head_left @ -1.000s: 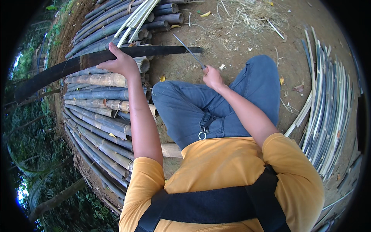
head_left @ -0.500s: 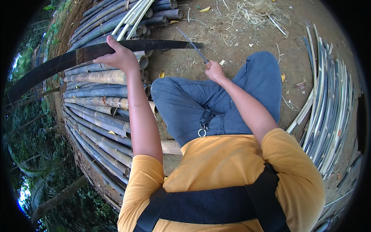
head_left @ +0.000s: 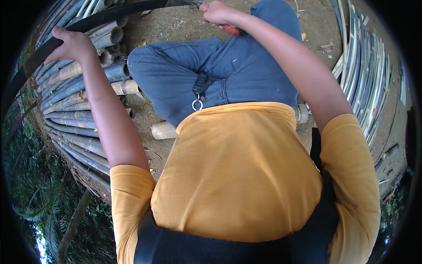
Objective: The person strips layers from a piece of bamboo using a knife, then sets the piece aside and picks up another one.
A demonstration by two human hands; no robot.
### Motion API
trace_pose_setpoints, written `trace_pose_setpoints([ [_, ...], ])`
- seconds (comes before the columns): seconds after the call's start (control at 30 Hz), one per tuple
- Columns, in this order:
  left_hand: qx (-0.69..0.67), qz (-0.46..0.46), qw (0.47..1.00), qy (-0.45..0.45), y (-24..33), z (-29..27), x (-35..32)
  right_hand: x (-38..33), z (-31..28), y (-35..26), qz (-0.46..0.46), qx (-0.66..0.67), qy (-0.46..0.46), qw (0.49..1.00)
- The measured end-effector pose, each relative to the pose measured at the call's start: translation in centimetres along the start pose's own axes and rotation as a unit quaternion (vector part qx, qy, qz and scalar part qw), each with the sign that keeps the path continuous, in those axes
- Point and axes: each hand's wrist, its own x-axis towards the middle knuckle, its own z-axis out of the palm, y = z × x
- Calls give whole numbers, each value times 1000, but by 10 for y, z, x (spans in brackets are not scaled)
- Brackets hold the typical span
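Note:
A long dark bamboo pole (head_left: pixel 101 16), apparently a split length, arcs across the upper left. My left hand (head_left: pixel 75 46) grips it near its left part, with the thumb along one edge and the fingers around the other. My right hand (head_left: pixel 218 13) is closed on a knife (head_left: pixel 231 29) with a reddish-orange handle end. Its blade reaches the pole's right end at the top edge, where the picture cuts off part of both. My crossed legs in blue trousers (head_left: pixel 176 66) lie below the hands.
Cut bamboo poles (head_left: pixel 74 112) are stacked on the left beside my left forearm. A bundle of thin split strips (head_left: pixel 367 79) lies on the right. A short bamboo log (head_left: pixel 163 130) shows beneath me, on bare soil (head_left: pixel 160 26). Greenery borders the far left.
Both hands and the pole now appear higher and further left, the whole view having shifted too. The knife's blade, earlier pointing up beside the pole's end, now meets it at the top edge.

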Motion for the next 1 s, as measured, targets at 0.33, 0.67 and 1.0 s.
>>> trace_pose_setpoints([
  [0.33,70,-5,997,39,4,-17,-18,-87,-73,-68,77,40,28,996],
  [0.67,11,-35,999,33,7,1,-17,-38,19,-26,24,54,120,991],
  [1.0,-11,-3,999,48,20,3,-22,2,65,33,55,34,144,988],
])
